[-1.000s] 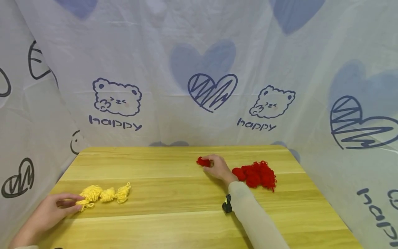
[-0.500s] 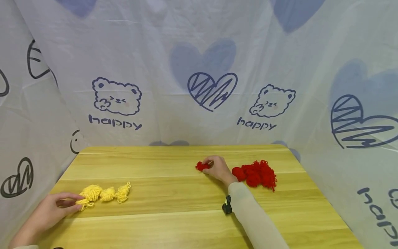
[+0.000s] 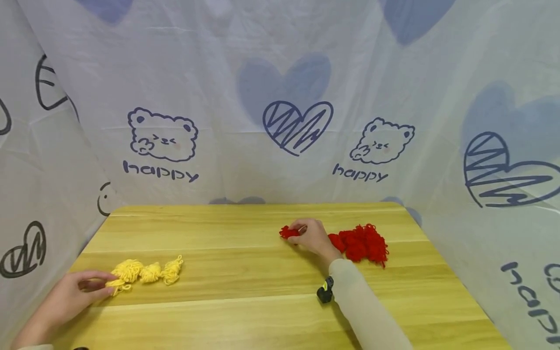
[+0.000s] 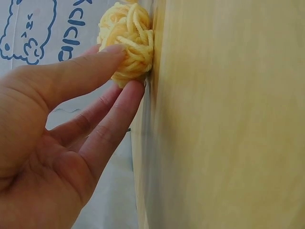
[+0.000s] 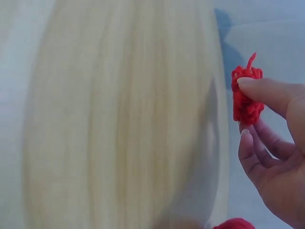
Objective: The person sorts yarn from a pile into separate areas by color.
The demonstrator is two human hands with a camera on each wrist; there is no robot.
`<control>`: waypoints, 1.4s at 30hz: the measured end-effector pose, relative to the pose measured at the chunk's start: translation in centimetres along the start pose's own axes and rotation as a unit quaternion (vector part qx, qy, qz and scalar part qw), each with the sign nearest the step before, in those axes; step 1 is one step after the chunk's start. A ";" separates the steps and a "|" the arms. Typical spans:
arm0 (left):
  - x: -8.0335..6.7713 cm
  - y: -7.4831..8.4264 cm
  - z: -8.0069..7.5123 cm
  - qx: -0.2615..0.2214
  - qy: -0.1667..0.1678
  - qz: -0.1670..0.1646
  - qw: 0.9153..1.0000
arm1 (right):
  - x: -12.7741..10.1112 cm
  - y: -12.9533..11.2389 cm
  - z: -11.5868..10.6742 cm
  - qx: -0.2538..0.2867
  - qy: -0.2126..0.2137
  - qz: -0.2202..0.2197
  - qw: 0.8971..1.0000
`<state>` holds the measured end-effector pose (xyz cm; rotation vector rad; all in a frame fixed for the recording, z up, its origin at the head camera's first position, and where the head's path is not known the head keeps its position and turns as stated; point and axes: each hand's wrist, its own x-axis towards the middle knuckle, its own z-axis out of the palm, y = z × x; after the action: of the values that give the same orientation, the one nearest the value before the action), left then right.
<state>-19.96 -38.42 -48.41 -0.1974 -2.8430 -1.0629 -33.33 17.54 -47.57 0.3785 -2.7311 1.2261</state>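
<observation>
— Yarn first: where does the yellow yarn lie?
— Yellow yarn bundles (image 3: 148, 272) sit in a short row near the left front of the wooden worktop (image 3: 245, 311). The nearest small yellow bundle (image 3: 115, 286) is pinched in the left hand (image 3: 72, 296); in the left wrist view the thumb and two fingers (image 4: 114, 119) close on its loops right at the worktop's surface.

— So that grip is pinching, not spread?
— Pinching, yes. The thumb lies on top of the bundle and the fingers underneath, with the wrist low at the front left corner.

— And further right?
— Past the bare middle of the worktop, the right hand (image 3: 310, 238) pinches a small red bundle (image 3: 288, 232) between thumb and fingertips. The right wrist view shows the thumb pressed on it and the other fingers curled below. It lies toward the back of the worktop, right of centre.

— Anything beside that hand?
— A red yarn pile (image 3: 363, 243) lies just to its right, touching or nearly touching the wrist. A pale sleeve (image 3: 363, 306) covers the forearm, with a small black and yellow device (image 3: 324, 291) at the cuff. A white curtain (image 3: 280, 121) printed with bears and hearts hangs behind.
</observation>
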 end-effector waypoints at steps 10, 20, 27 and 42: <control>0.2 0.2 -0.2 -0.001 -0.008 -0.006 1.000 | -1.7 -0.6 -2.3 -0.006 0.016 0.015 1.000; 0.2 0.2 0.0 0.000 -0.002 -0.001 1.000 | -3.0 -0.3 -3.7 -0.027 0.015 0.020 0.999; 0.4 0.3 0.1 0.003 -0.001 -0.003 1.000 | -4.2 -0.1 -4.0 -0.056 0.040 0.043 0.997; 0.4 0.2 0.1 0.007 -0.011 -0.008 1.000 | -5.2 1.8 -3.5 -0.116 0.078 0.025 0.990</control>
<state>-20.32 -38.14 -48.34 -0.1866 -2.8750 -1.0484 -28.84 22.23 -47.67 0.1824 -2.7209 0.8911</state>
